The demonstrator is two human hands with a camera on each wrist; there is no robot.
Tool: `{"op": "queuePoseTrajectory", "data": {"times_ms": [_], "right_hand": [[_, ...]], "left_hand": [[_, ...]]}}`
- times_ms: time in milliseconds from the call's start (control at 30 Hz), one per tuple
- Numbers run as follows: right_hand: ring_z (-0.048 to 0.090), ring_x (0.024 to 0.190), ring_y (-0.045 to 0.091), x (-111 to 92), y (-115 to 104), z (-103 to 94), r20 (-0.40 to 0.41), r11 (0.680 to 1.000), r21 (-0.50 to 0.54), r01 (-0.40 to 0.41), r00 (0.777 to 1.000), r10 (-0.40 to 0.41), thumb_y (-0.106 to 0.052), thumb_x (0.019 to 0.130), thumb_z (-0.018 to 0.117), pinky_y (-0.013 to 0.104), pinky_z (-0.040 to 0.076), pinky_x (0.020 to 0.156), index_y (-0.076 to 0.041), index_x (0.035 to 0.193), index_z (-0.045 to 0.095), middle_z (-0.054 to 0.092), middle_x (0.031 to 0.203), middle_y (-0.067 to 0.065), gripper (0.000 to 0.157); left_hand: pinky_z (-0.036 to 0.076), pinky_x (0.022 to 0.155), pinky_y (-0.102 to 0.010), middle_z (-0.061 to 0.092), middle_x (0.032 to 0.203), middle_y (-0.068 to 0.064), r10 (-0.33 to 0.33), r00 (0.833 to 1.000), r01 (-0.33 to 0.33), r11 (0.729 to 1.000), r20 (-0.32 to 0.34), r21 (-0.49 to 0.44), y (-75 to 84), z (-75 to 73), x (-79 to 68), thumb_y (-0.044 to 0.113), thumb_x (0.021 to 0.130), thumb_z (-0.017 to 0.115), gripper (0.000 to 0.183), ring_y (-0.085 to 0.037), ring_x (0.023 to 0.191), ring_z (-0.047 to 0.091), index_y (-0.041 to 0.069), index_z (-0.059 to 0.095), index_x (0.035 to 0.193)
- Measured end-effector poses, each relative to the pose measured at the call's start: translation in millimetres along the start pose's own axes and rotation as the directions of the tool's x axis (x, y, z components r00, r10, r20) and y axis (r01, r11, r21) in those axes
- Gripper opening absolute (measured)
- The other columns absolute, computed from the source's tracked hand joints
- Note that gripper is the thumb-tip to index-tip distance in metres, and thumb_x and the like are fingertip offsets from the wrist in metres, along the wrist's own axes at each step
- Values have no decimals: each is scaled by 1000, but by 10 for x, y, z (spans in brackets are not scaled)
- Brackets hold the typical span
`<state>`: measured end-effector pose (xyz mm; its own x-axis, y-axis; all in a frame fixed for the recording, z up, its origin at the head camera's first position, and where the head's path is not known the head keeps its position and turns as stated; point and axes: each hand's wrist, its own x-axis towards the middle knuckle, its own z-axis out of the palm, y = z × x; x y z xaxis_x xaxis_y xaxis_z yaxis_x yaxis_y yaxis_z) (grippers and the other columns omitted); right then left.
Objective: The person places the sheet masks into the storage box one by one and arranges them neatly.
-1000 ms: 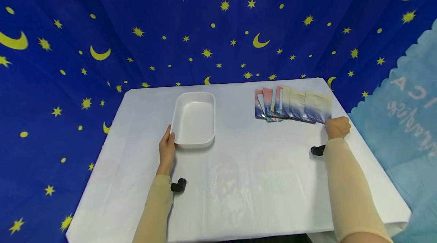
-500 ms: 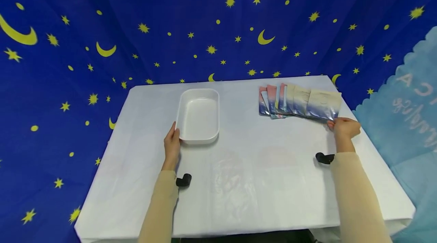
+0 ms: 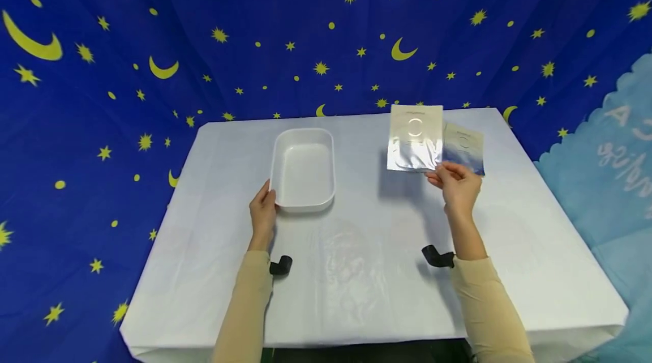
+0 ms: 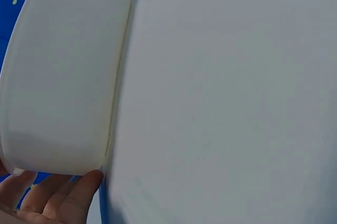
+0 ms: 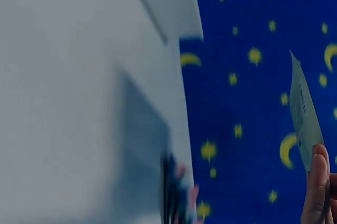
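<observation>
My right hand (image 3: pixel 442 175) pinches the lower corner of a silver sachet (image 3: pixel 415 136) and holds it upright above the table. In the right wrist view that sachet (image 5: pixel 304 113) shows edge-on above my fingertips (image 5: pixel 316 187). Behind it, one more sachet (image 3: pixel 464 146) of the fanned pile lies flat; the rest are hidden. My left hand (image 3: pixel 262 210) rests with straight fingers against the near left corner of an empty white tray (image 3: pixel 304 132). The left wrist view shows the tray's wall (image 4: pixel 63 77) and my fingers (image 4: pixel 52 200) at its base.
A white cloth covers the table (image 3: pixel 356 284). A blue drape with yellow stars and moons (image 3: pixel 204 40) hangs behind and to the left. A pale blue cloth (image 3: pixel 611 142) hangs at the right. Black camera mounts (image 3: pixel 281 265) sit at both wrists.
My right hand took the rightmost sachet from the fanned pile, lifted it and carried it left, toward the middle. The left hand stayed at the tray.
</observation>
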<state>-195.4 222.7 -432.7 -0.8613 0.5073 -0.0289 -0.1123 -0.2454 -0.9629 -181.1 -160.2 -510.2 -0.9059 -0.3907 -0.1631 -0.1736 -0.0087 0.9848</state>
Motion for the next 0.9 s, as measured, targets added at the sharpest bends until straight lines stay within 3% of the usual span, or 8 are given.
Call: {"op": "queuePoseTrajectory", "data": {"times_ms": [200,367,467,633,900], "right_hand": [[70,57,7,-419,231,428,170,988,-145,53,985,-28,8,88,63,22,58,56,20,103,63,68,66,0,19],[69,56,3,-669,380,721,268,959,-259,114,962,-42,7,88,63,21,58,56,18,99,66,67,79,30,16],[71,57,13,-764,464,887,317,934,-306,182,945,-81,8,87,63,20,57,54,17,95,67,67,82,35,13],[72,60,29,-846,656,1119,412,825,-427,370,892,-187,6,85,64,18,55,51,12,88,70,72,75,24,9],[70,57,21,-972,821,1351,524,707,-515,484,831,-187,1,87,63,23,55,50,9,90,71,73,70,13,11]], "left_hand": [[46,74,-8,54,140,-22,-28,1000,29,999,9,-28,30,67,-112,11,101,48,46,-28,122,56,7,45,146],[48,76,-10,54,138,-26,0,1000,2,997,22,-72,-2,147,-210,8,101,48,45,-35,126,55,4,45,146],[48,73,-11,55,136,-27,7,1000,-6,996,14,-84,-12,185,-262,8,101,48,44,-34,122,57,4,46,145],[48,68,-11,58,133,-27,37,999,-36,996,11,-86,-29,227,-321,6,100,49,43,-32,112,61,2,48,143],[49,70,-12,59,131,-27,85,996,-83,994,25,-75,-71,252,-355,6,100,49,42,-34,113,61,1,50,141]]}}
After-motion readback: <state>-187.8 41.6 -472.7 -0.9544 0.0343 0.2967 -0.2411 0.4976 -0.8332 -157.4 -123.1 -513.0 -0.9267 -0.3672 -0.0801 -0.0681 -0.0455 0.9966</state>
